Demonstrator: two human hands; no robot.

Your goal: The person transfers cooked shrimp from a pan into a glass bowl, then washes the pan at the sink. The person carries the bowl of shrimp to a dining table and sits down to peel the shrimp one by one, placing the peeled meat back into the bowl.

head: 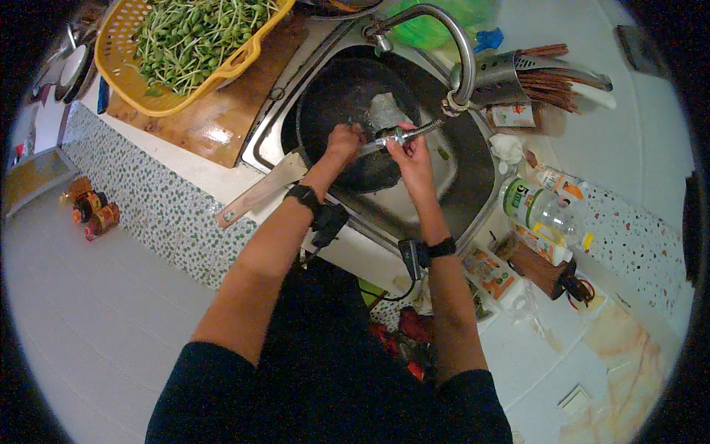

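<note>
My right hand is closed around the metal spray head at the end of the faucet's flexible hose. My left hand is curled just left of the spray head, over a dark round pan in the sink; whether it holds anything cannot be told. A crumpled, pale translucent piece lies in the pan, above my right hand in the view. The curved metal faucet arches over the sink from its far side.
A yellow basket of green sprouts stands on a wooden board at upper left. A wooden-handled tool lies at the sink's left edge. Right of the sink are a metal utensil holder with chopsticks and a clear plastic bottle.
</note>
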